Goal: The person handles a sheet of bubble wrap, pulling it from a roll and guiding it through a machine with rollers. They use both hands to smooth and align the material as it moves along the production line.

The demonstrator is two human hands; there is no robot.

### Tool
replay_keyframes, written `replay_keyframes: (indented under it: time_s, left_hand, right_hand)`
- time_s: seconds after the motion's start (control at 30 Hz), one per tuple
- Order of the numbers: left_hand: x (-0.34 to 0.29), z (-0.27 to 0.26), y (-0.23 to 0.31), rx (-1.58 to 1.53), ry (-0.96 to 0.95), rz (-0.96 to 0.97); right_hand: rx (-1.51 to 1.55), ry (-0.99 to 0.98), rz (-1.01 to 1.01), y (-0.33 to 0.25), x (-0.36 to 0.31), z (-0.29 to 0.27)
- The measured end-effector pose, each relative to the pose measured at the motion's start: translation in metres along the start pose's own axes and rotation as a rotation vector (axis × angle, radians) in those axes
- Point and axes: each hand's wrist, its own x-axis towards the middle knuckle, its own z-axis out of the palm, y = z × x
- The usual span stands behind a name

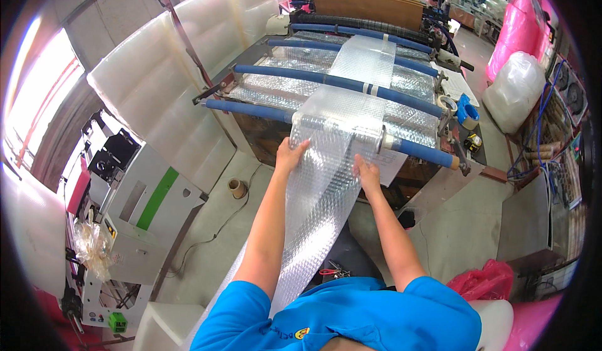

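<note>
A clear sheet of bubble wrap [326, 181] comes over the front blue roller [251, 109] of the machine and hangs down toward my body, running under my left arm. My left hand [291, 154] is closed on the sheet's left edge just below the roller, thumb on top. On the right edge, a little lower, my right hand [368, 175] pinches the sheet; part of its fingers is hidden. Between the hands the sheet is slightly creased. Farther back, a narrower bubble wrap strip [364, 59] lies across more blue rollers, above a wider silvery sheet [411, 128].
Tape rolls [466, 111] and a tape measure [473, 143] lie on the machine's right side. A cardboard core [237, 188] and a cable are on the floor. A white machine with a green stripe [157, 198] stands left; red-handled pliers or scissors [332, 271] are near my waist.
</note>
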Motion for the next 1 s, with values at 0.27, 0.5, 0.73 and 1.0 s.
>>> replay_keyframes:
  time_s: [0.27, 0.5, 0.73, 1.0]
  left_hand:
    - [-0.023, -0.02, -0.019, 0.068, -0.171, -0.202]
    - [-0.091, -0.034, -0.037, 0.129, -0.038, -0.282]
    - [-0.102, -0.077, 0.003, 0.115, -0.025, -0.098]
    - [-0.09, -0.027, -0.051, -0.057, -0.08, -0.173]
  right_hand:
    - [0.025, 0.107, 0.006, 0.0, -0.019, 0.01]
    - [-0.255, -0.077, 0.182, 0.05, -0.114, 0.013]
    - [0.061, -0.208, 0.251, -0.017, -0.157, 0.025]
    - [-0.208, -0.183, 0.175, 0.081, -0.101, -0.002]
